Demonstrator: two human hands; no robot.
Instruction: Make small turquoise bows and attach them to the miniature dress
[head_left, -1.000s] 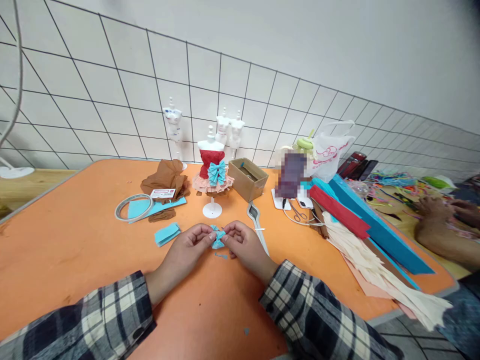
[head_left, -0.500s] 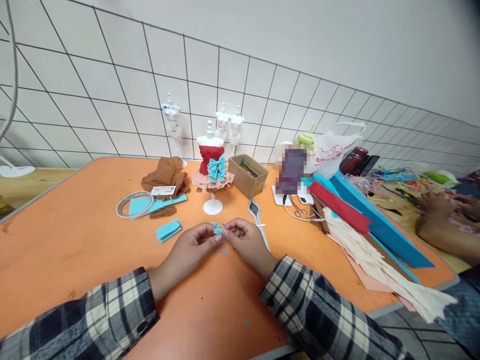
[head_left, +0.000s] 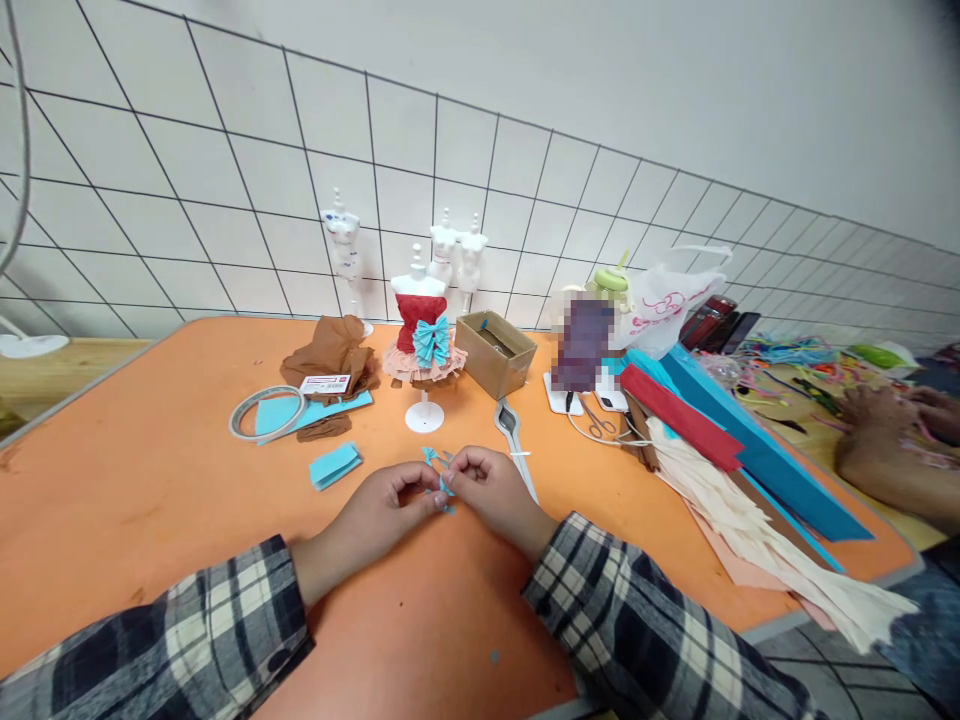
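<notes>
Near the table's middle my left hand (head_left: 391,503) and my right hand (head_left: 498,490) meet, fingertips pinched on a small light-blue crepe paper piece (head_left: 445,487). Their fingers cover most of it. Just beyond the fingertips shows another small pleated blue bit (head_left: 430,455); whether it joins the held piece I cannot tell. Behind the hands stands a miniature dress form (head_left: 417,284) in a red bodice and a ruffled pink skirt, with a blue paper bow (head_left: 432,342) at the waist. A folded blue paper (head_left: 335,465) lies left of my hands.
Left are a tape roll (head_left: 238,425) and crumpled brown paper (head_left: 330,345). A cardboard box (head_left: 491,365) stands behind, with a grey tool (head_left: 510,425) in front. Scissors (head_left: 600,425), cables and crepe strips (head_left: 720,490) lie right. Another person's hands (head_left: 874,415) are far right.
My fingertips have come down slightly and closed over the blue paper, so less of it shows. The small pleated bit now appears beyond the fingers. The view has shifted a little.
</notes>
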